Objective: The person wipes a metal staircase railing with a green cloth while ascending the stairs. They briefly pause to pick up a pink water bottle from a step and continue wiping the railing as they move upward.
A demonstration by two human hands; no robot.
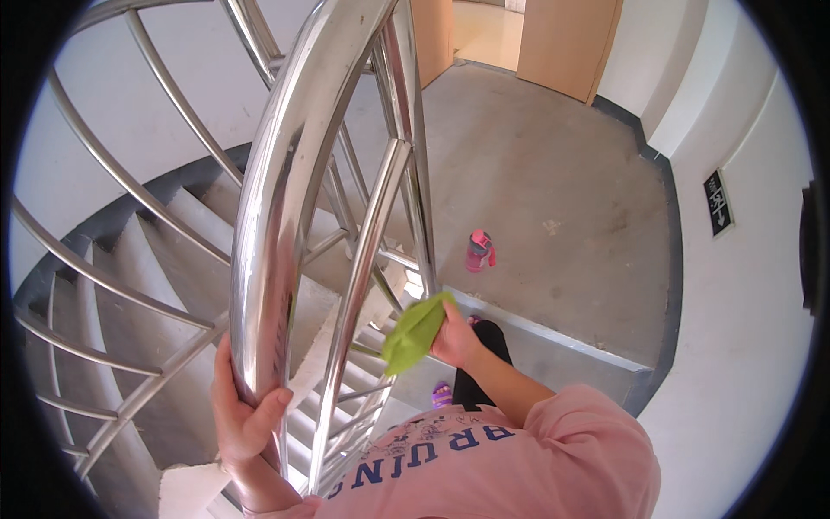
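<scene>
My left hand is wrapped around the thick polished stainless-steel handrail, with the thumb on its near side. In my right hand is a folded green cloth, pinched by its right edge. The cloth hangs to the right of a slimmer steel rail that runs below the handrail. Whether the cloth touches any rail I cannot tell. Part of my right hand's fingers is hidden behind the cloth.
A pink bottle with a grey and pink lid stands on the concrete landing. Curved stairs drop away at left behind steel bars. Below my feet is a step edge. Doors stand ahead; an arrow sign hangs on the right wall.
</scene>
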